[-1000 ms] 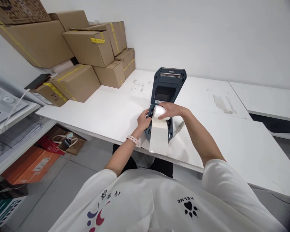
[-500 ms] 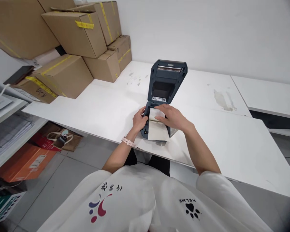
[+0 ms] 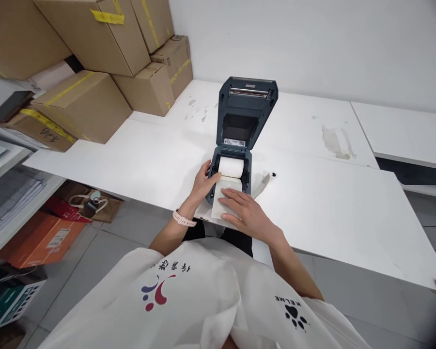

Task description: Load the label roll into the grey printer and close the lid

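Resting right grip loosely spread on the paper strip running from the roll inside the lid-up printer; touching its left side with left grip, hard to tell if clamped. Smooth straight, without creasing.

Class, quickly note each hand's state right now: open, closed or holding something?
Left hand: loosely curled at the printer's left edge; grip cannot be told.
Right hand: open, palm down over the paper strip.

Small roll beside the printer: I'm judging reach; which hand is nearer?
Right. The right hand is front-left of the small roll; the left hand farther left, across the printer.
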The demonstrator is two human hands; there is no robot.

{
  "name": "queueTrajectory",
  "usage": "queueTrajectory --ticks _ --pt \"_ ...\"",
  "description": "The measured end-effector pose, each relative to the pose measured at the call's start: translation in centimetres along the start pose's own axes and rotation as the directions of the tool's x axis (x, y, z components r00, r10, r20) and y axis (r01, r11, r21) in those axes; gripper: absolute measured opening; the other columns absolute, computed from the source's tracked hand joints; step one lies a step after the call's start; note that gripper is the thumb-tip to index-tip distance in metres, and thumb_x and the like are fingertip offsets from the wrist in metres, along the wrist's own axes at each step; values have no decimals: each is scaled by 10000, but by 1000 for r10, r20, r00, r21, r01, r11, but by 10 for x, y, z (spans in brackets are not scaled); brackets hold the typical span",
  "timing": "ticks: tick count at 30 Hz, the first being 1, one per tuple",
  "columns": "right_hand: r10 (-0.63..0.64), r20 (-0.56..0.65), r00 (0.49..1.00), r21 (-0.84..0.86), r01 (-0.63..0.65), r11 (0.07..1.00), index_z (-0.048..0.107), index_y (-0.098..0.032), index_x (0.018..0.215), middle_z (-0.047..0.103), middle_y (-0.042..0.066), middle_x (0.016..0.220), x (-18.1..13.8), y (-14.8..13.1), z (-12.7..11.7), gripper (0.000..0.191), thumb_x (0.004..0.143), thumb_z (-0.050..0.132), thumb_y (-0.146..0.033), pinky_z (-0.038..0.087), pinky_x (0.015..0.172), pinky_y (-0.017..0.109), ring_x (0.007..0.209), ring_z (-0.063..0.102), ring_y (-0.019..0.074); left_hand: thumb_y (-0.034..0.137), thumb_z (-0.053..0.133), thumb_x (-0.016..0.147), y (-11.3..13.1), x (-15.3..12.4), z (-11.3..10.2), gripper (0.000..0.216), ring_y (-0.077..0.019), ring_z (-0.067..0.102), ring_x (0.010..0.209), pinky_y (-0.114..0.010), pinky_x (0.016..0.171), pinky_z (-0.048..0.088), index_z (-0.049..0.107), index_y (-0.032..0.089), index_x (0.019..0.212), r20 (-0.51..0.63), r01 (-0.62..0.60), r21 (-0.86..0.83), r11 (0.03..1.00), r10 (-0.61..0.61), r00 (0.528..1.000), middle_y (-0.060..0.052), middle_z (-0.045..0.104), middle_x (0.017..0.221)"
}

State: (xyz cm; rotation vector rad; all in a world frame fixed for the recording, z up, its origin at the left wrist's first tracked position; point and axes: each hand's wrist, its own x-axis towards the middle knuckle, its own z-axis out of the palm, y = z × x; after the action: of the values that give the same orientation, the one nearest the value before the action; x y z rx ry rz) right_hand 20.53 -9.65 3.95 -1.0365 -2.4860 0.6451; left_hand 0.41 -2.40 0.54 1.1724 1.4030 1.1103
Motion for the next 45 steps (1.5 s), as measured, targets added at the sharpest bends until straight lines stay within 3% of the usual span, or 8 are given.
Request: queueTrajectory --ticks 3,6,8,11,15,23,29,45 --pt "-23 6 1000 135 22 991 651 -351 1394 602 72 1524 0 5 -12 438 998 568 -518 493 1143 636 1432 552 352 471 774 812 -1 -25 -4 950 -328 445 1512 -430 1203 454 319 228 1610 97 42 -20 999 -40 995 -123 426 1662" --pt "94 -273 958 293 -10 956 659 -395 1365 694 36 1402 23 25 -49 415 997 557 -556 489 1169 550 1339 635 300 532 764 818 -4 -36 -9 952 -336 482 1481 -415 1141 512 308 273 1612 146 97 -13 995 -94 985 -103 423 1667" --pt "239 -588 773 300 -66 952 538 -385 1480 543 26 1570 55 48 -85 577 978 513 -668 397 1233 550 1488 482 306 538 755 824 -4 -36 -12 941 -334 497 1469 -395 1109 533 303 294 1613 167 96 15 995 -97 981 -92 426 1665" --pt "356 -707 611 415 -49 908 215 -316 1636 184 26 1759 113 82 -138 833 968 343 -796 261 1301 492 1627 200 252 506 757 826 -2 -32 -12 932 -322 512 1456 -375 1083 550 305 297 1613 186 77 13 997 -78 980 -82 448 1652" --pt "398 -416 817 571 -106 814 214 -285 1616 326 14 1704 163 99 -169 912 928 -18 -836 289 1285 426 1537 332 184 452 792 792 -1 -31 -13 938 -315 536 1430 -383 1086 551 353 260 1598 180 90 -63 994 -78 981 -94 476 1631" --pt "285 -633 720 393 -18 919 636 -354 1210 661 5 1345 97 35 -108 659 984 191 -784 445 1171 488 1326 573 281 507 736 838 -10 -37 -24 949 -307 405 1546 -366 1154 504 267 308 1639 241 129 -66 989 -110 964 -46 342 1715" --pt "183 -554 812 219 -70 973 682 -354 1182 688 43 1339 26 -4 -30 276 1032 469 -445 387 1220 567 1391 557 301 670 284 1008 -6 -57 -36 717 -241 321 1595 -382 1238 412 204 360 1649 107 128 -163 978 -111 988 -6 258 1750" --pt "-80 -780 621 -125 -30 992 616 -301 1439 632 33 1500 14 22 60 476 1033 385 -211 411 1227 498 1410 583 230 621 714 838 -13 -50 2 854 -335 477 1483 -479 1210 428 380 322 1565 -13 57 -263 963 -62 998 -103 477 1618"
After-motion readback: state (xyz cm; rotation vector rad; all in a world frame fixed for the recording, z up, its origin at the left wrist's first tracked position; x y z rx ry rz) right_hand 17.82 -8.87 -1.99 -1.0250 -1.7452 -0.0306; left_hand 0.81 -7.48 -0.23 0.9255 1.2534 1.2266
